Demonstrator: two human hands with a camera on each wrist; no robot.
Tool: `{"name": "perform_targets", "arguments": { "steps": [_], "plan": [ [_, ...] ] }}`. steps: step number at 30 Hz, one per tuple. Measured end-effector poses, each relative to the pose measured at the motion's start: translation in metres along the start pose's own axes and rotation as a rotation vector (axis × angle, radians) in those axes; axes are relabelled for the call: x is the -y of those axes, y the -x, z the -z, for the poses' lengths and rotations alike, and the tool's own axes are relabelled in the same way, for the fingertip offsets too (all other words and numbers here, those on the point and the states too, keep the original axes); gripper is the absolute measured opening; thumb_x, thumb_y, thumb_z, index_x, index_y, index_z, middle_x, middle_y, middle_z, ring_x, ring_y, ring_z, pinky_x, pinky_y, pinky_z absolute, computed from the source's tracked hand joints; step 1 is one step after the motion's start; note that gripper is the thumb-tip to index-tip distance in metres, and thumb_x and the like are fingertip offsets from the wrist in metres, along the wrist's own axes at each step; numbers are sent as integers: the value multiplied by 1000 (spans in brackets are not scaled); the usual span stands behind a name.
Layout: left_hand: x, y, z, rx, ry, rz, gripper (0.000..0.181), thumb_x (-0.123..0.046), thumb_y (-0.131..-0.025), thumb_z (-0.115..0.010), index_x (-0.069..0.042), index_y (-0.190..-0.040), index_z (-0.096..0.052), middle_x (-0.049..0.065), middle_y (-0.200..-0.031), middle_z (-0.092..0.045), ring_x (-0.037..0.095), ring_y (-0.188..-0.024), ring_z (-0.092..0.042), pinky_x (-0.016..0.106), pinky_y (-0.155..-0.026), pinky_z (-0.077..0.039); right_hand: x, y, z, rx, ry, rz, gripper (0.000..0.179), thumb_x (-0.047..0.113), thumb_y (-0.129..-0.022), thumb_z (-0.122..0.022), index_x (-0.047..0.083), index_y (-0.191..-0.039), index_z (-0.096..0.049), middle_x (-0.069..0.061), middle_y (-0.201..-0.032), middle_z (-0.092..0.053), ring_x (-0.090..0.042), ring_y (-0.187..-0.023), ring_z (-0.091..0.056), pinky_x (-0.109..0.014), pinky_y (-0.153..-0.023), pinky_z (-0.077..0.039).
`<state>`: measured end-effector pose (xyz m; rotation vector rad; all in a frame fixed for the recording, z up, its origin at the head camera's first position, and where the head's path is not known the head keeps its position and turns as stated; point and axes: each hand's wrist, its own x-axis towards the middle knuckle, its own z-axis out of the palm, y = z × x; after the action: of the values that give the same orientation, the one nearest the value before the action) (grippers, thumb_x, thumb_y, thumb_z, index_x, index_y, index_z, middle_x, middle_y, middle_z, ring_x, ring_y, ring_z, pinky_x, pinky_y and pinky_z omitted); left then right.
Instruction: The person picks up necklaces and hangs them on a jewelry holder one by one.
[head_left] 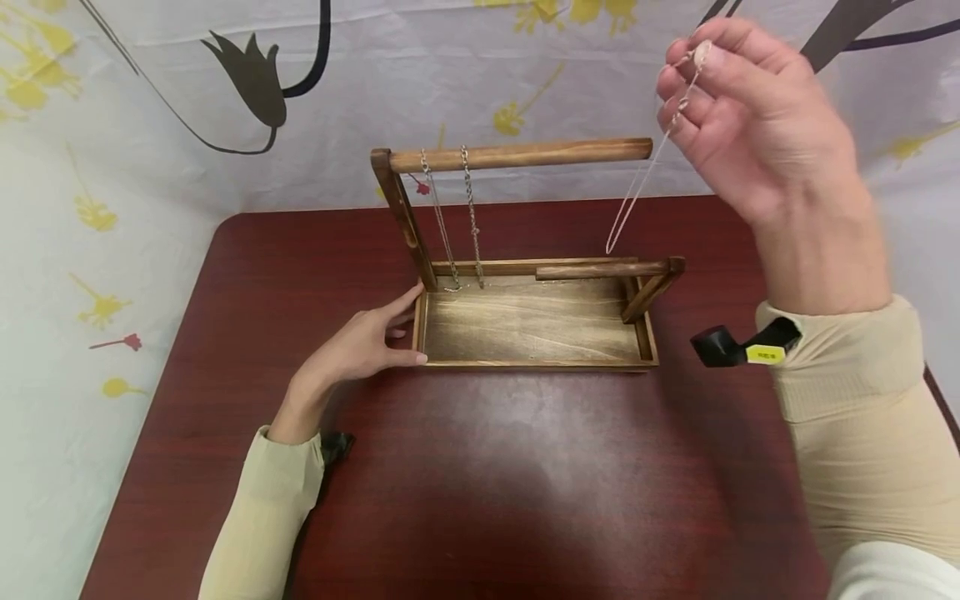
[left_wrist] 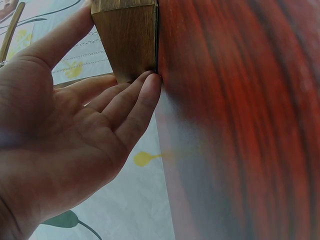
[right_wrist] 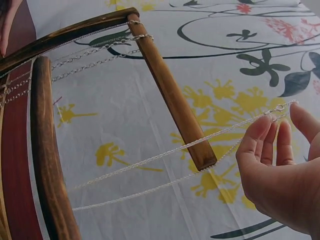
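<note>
A wooden jewelry stand [head_left: 540, 325] has a shallow tray base, a tall upper bar [head_left: 540, 155] and a lower bar [head_left: 600, 271]. My left hand [head_left: 352, 343] holds the tray's left end, thumb at the front corner and fingers toward the back corner. Up at the right, my right hand [head_left: 780, 133] pinches a thin silver necklace [right_wrist: 150, 159] near its clasp between thumb and fingertips. The necklace hangs in a loop just beyond the upper bar's free end. Two chains, a thin necklace [head_left: 442, 218] and a thicker chain [head_left: 472, 200], hang from that bar's left part.
The stand rests on a dark red wooden table [head_left: 487, 467]. Behind it hangs a white cloth [head_left: 360, 92] with yellow flowers and grey plant shapes. A black strap with a yellow label [head_left: 765, 355] sticks out at my right cuff.
</note>
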<state>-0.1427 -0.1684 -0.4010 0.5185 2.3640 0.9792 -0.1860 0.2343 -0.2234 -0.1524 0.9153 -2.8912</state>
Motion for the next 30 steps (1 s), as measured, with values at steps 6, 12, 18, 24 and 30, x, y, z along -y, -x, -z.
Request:
{"name": "perform_targets", "arguments": {
  "steps": [6,12,18,24,30],
  "plan": [
    [0,0,0,-5,6,0,101,-30,-85,-81,-30,-160,-15,14,-150,-45,31,-123,-59,47,-101,-47,-10,-3,-6,50,13,-14,10,-15,-93,-55,-15,-102,-57,-26,-100,-61,-36,-81,-63,-40,-70,-55],
    [0,0,-2,-3,7,7,101,-31,-85,-81,-31,-160,-14,14,-151,-45,31,-123,-59,47,-101,-47,-20,-7,-13,33,-12,-60,11,-17,-93,-52,-15,-103,-57,-28,-100,-62,-37,-85,-64,-41,-71,-57],
    [-1,-1,-2,-5,1,0,101,-32,-84,-81,-32,-160,-14,14,-151,-45,31,-122,-59,47,-101,-46,-20,-7,-17,30,2,-39,12,-18,-93,-50,-16,-102,-57,-28,-99,-62,-37,-83,-63,-40,-71,-57],
    [-1,0,-1,-4,-3,-1,101,-33,-84,-81,-32,-160,-14,14,-150,-45,31,-123,-59,47,-101,-46,-16,-7,-17,11,22,-10,12,-17,-94,-51,-15,-104,-55,-27,-99,-62,-35,-83,-63,-42,-74,-57],
    [-1,1,0,-7,1,-9,101,-33,-85,-81,-30,-160,-14,14,-150,-45,30,-123,-59,46,-101,-47,-14,-9,-16,5,24,-23,13,-17,-94,-51,-15,-105,-55,-27,-100,-62,-36,-84,-65,-43,-75,-58]
  ]
}}
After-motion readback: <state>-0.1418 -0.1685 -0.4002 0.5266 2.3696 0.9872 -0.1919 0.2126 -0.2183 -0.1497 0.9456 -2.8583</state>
